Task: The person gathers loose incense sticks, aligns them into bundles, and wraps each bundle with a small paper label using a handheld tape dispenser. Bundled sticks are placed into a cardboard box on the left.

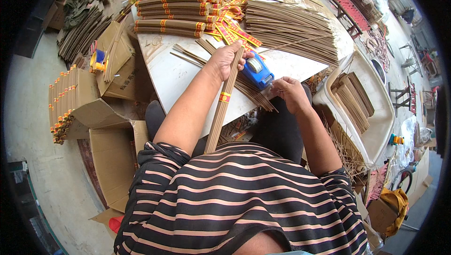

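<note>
To do this step well, which we judge to be drawing tape for the bundle, we hold the slim brown bundle of thin straight sticks (222,110) firmly but without crushing it, since such thin sticks would likely snap or splay under a hard squeeze. Our left grip (225,62) is closed around the bundle near its upper end. Our right grip (291,93) has its fingertips drawn in at the near end of the blue plastic tape dispenser with a pale roll (258,74); we cannot tell whether they pinch any tape. A short, straight pull, with the dispenser steady, should serve us best, and the tape ought to go on flat and square to the sticks.

The bundle slants from our left grip down toward our black-and-peach striped shirt (244,194), across the near edge of the white tabletop (174,81). It looks straight and tightly packed, an even dull brown, with one red-and-yellow paper band (224,97) around it near mid-length. Beyond it lie a stack of banded brown bundles (176,13), a scatter of red-and-yellow paper strips (230,31) and a broad spread of loose brown sticks (291,29).
</note>
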`<state>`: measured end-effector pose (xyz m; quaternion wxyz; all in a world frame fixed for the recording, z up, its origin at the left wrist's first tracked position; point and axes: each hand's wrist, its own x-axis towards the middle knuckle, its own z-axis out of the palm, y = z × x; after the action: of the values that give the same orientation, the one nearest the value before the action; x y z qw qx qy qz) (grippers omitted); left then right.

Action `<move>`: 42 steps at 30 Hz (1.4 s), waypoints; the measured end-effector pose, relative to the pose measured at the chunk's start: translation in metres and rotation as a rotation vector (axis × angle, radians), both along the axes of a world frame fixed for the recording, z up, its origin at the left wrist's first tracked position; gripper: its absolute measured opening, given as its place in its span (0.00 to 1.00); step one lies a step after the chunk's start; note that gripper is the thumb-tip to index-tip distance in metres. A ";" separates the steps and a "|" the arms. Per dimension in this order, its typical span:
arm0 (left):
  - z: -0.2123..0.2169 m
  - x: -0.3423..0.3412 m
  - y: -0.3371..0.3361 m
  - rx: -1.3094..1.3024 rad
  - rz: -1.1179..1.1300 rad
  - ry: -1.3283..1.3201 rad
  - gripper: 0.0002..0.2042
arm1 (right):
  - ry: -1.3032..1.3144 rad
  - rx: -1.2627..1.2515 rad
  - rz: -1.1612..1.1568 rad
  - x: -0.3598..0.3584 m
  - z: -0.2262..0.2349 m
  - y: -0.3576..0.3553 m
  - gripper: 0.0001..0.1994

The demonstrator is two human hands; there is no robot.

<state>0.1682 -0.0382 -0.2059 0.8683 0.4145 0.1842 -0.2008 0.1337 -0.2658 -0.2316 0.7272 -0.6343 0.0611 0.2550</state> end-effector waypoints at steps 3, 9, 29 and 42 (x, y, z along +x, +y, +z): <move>-0.001 0.000 0.001 0.011 -0.003 0.005 0.14 | -0.020 -0.012 -0.026 -0.002 0.000 0.004 0.06; 0.001 0.000 0.000 0.023 -0.029 0.014 0.16 | -0.019 -0.169 0.005 0.004 0.000 0.010 0.06; 0.127 -0.124 0.003 0.139 -0.131 -0.300 0.12 | -0.545 0.222 0.452 -0.041 0.155 0.040 0.07; 0.136 -0.158 -0.001 0.238 -0.058 -0.352 0.11 | -0.531 0.064 0.465 -0.054 0.165 0.052 0.09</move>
<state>0.0102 -0.0389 -0.0699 0.8260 0.5477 0.0401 -0.1270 0.0792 -0.2138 -0.0663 0.6598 -0.6521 -0.2844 0.2419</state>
